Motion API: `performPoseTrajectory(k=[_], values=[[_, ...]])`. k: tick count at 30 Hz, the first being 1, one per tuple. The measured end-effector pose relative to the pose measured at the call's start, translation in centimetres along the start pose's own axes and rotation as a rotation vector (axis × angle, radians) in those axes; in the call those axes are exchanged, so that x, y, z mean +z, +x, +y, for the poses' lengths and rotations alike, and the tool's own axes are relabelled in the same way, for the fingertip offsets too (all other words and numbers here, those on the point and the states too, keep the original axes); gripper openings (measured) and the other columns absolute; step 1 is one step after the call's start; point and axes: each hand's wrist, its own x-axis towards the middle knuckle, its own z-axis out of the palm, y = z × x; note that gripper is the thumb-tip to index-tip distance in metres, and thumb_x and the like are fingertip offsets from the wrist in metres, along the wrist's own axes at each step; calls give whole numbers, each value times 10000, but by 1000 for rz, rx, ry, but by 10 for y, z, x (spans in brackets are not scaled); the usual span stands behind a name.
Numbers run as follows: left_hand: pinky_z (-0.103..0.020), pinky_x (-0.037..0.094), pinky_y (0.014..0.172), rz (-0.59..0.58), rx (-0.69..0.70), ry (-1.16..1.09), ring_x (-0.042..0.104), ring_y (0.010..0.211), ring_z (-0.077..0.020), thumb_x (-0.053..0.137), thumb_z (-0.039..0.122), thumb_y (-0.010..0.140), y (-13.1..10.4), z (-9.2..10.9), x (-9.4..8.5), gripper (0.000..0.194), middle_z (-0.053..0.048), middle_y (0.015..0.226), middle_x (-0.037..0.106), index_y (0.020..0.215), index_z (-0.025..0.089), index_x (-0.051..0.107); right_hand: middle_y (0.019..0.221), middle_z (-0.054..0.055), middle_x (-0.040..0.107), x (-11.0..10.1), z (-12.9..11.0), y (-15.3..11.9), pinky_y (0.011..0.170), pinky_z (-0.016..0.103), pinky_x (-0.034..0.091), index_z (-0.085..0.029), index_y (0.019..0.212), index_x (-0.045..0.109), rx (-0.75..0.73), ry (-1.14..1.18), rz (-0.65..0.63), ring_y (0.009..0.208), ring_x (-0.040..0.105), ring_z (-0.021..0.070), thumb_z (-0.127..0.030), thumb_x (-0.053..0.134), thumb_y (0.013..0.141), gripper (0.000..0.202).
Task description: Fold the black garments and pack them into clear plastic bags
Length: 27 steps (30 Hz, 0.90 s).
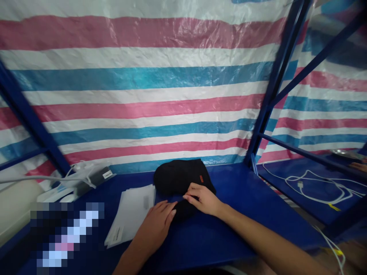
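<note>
A soft black cloth item (179, 175) with small orange-red lettering lies on the blue tabletop (229, 240); I cannot tell its exact kind. Its near part curves toward me, partly hidden under my hands. My left hand (157, 221) rests on the left end of that near part, fingers stretched out and flat. From the right, my right hand (202, 198) pinches the cloth near its middle, thumb and fingers together. To the left, a stack of white paper sheets (130, 214) with printed labels sits beside my left hand.
At the left stand a grey box (99, 177), white cables (83, 175) and a pale rounded object (17, 206); a blurred-out patch covers the front left. Blue metal posts (266, 103) frame the table. Coiled white cable (318, 187) lies on the neighbouring surface. Striped sheeting (155, 103) hangs behind.
</note>
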Motion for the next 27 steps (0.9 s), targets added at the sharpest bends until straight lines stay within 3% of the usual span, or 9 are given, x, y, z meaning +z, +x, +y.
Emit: performPoseTrajectory(k=[3, 5, 10, 13, 16, 18, 21, 24, 27], values=[[-407, 593, 967, -9, -31, -48, 719, 1106, -241, 412, 349, 1129, -1, 6, 5, 407, -71, 1265, 745, 1458, 269, 638, 1013, 85, 702, 2, -16, 2, 870, 374, 541, -214, 1155, 732, -127, -111, 174, 959, 648, 228, -351, 589, 1070, 216], [-430, 595, 970, 26, -33, -23, 723, 1072, -251, 415, 312, 1119, -4, 13, 15, 400, -83, 1232, 743, 1436, 262, 654, 1047, 91, 717, 6, -29, 2, 908, 400, 546, -216, 1210, 706, -220, -129, 214, 997, 647, 241, -347, 610, 1051, 228], [-517, 544, 1095, 102, 3, 81, 667, 1247, -315, 500, 201, 1039, -14, 33, 41, 423, -121, 1401, 689, 1428, 254, 655, 1342, 146, 698, 23, -44, -2, 1088, 473, 503, -172, 1471, 577, -270, -214, -53, 1253, 621, 305, -629, 558, 1029, 637], [-484, 528, 1132, 59, 8, -38, 639, 1314, -300, 522, 243, 1047, -19, 42, 25, 413, -102, 1450, 671, 1442, 266, 643, 1309, 138, 736, 30, -41, -7, 1058, 439, 514, -171, 1532, 535, -202, -297, -211, 1206, 673, 294, -643, 433, 1076, 665], [-375, 554, 1081, -101, 60, -294, 699, 1212, -243, 519, 321, 1076, -17, 37, -13, 326, -50, 1333, 745, 1332, 311, 721, 1200, 115, 781, 31, -41, -10, 950, 365, 530, -172, 1501, 568, -158, -356, -278, 1056, 727, 248, -499, 385, 1124, 532], [-331, 586, 979, -177, 17, -388, 753, 1031, -224, 474, 374, 1097, -11, 19, -38, 336, -22, 1134, 809, 1165, 307, 796, 1128, 99, 794, 31, -44, -12, 881, 343, 517, -178, 1411, 636, -163, -403, -277, 967, 731, 232, -445, 387, 1128, 462], [-326, 591, 926, -37, -111, -331, 764, 1016, -244, 494, 472, 1065, 8, -29, -57, 364, -20, 1107, 822, 1105, 304, 815, 915, 60, 778, 33, -47, -12, 748, 328, 467, -198, 1174, 729, -208, -460, -273, 812, 689, 212, -434, 409, 1122, 402], [-429, 537, 1068, 62, -145, -170, 714, 1190, -310, 514, 525, 1005, 32, -87, -58, 425, -83, 1260, 779, 1194, 266, 794, 815, 40, 734, 34, -45, -9, 700, 324, 423, -207, 1008, 726, -262, -459, -268, 771, 649, 201, -416, 412, 1122, 394], [-495, 503, 1103, 22, -188, -81, 686, 1231, -363, 544, 590, 935, 53, -132, -52, 518, -150, 1286, 754, 1184, 211, 794, 835, 32, 735, 30, -40, -6, 715, 320, 430, -206, 967, 706, -255, -405, -266, 770, 657, 191, -394, 388, 1129, 404]])
